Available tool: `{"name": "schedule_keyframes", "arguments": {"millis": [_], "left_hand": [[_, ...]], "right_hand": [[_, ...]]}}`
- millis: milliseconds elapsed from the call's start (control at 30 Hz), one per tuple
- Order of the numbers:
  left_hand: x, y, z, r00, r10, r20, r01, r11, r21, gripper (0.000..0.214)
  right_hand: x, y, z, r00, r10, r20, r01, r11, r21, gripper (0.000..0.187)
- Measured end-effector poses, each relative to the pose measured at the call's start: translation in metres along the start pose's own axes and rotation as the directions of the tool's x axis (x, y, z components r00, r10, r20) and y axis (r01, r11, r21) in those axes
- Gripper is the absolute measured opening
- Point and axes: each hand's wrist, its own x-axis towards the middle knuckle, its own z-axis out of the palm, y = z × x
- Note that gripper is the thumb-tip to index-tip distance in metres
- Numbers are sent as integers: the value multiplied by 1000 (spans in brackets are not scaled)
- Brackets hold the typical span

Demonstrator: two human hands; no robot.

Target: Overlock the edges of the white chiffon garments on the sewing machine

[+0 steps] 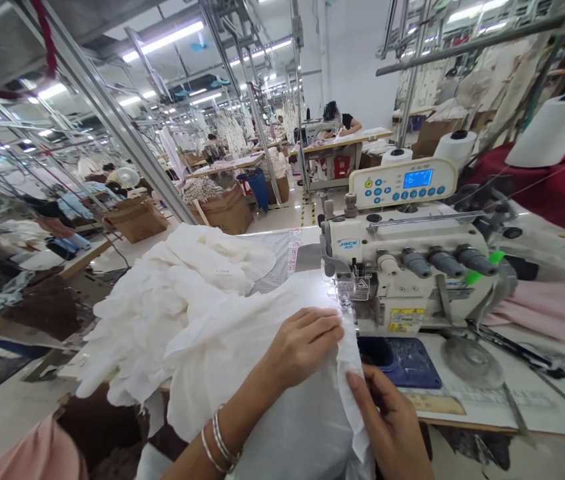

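Left hand (302, 345) presses white fabric (212, 333) beside overlock machine (402, 267).

From my remote view, the white gauzy fabric (202, 333) lies bunched in loose ruffles, its narrow folded edge running up to the overlocker's presser foot (346, 290).

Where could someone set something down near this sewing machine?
The white tabletop right of the round metal plate, below the pink fabric, has room. Crowded by the left hand and right hand, where white fabric bunches against the machine.
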Motion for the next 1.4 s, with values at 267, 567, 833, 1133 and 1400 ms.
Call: {"name": "schedule_keyframes", "arguments": {"millis": [267, 567, 833, 1133, 1400], "left_hand": [[6, -6, -7, 999, 40, 31, -42, 996, 78, 14], [16, -14, -13, 988, 109, 109, -117, 991, 70, 12], [7, -2, -16, 990, -62, 126, 62, 998, -3, 19], [15, 1, -1, 955, -291, 61, 292, 956, -14, 11], [22, -20, 0, 945, -320, 67, 326, 939, -110, 12]], "right_hand": [[4, -1, 1, 998, 23, 62, -22, 1000, -18, 37], [7, 1, -1, 999, 2, 35, 1, 996, -88, 37], [6, 0, -1, 1000, 13, 18, -11, 996, -83, 39], [10, 1, -1, 999, 8, 31, -5, 994, -109, 39], [13, -5, 2, 1000, -12, 16, 13, 997, -74, 37]]}}
